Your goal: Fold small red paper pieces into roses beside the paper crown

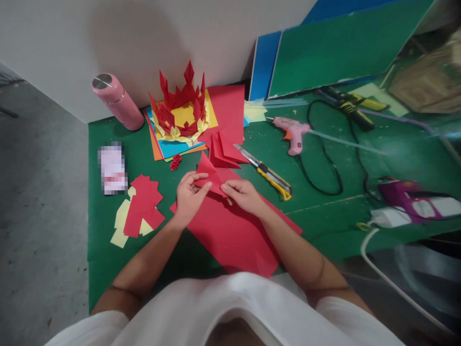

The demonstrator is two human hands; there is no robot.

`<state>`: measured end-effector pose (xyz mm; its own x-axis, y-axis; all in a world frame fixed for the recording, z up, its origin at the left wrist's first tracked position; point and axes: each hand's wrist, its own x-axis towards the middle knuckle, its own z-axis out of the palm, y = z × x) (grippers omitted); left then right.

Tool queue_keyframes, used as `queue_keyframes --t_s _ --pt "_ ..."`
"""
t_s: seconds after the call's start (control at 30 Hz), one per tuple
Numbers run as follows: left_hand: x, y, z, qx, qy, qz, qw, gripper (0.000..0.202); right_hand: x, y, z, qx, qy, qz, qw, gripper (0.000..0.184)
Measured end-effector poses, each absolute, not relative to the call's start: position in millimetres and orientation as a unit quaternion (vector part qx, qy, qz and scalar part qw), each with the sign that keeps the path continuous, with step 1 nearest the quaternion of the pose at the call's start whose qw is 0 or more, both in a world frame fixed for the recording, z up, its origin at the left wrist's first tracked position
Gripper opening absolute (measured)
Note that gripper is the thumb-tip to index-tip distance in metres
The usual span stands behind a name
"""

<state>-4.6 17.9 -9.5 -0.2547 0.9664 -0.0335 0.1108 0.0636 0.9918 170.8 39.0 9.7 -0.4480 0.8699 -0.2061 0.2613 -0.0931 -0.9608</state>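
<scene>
Between my two hands is a folded piece of red paper point(208, 173), raised over a large red sheet point(234, 230). My left hand point(190, 192) grips its left side, thumb on the front and fingers behind. At the lower right corner my right hand point(239, 192) pinches it between thumb and fingers. Just beyond stand several folded red paper triangles point(225, 151). A yellow utility knife point(268, 170) lies to their right with its blade out. Behind them sits a red and yellow paper crown point(180, 113) on stacked coloured sheets point(230, 108). Small red paper roses point(175, 162) lie in front of it.
Left are a pink bottle point(118, 101), a blurred-out phone-like object point(113, 168) and red and yellow paper pieces point(142, 206). A pink glue gun point(291, 132) with a black cord lies right, near a purple device point(403, 197). Boards point(342, 53) lean at the back.
</scene>
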Motion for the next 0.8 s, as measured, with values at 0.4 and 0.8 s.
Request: queue_keyframes --t_s 0.4,0.8 --pt "-13.8 24.2 -12.1 0.425 0.605 0.543 0.399 0.028 171.6 37.5 14.3 -0.418 -0.655 0.581 0.244 0.052" --pt "-2.5 12.2 -6.3 0.563 0.515 0.468 0.446 0.020 172.4 41.3 2.4 -0.462 -0.609 0.542 0.348 0.049"
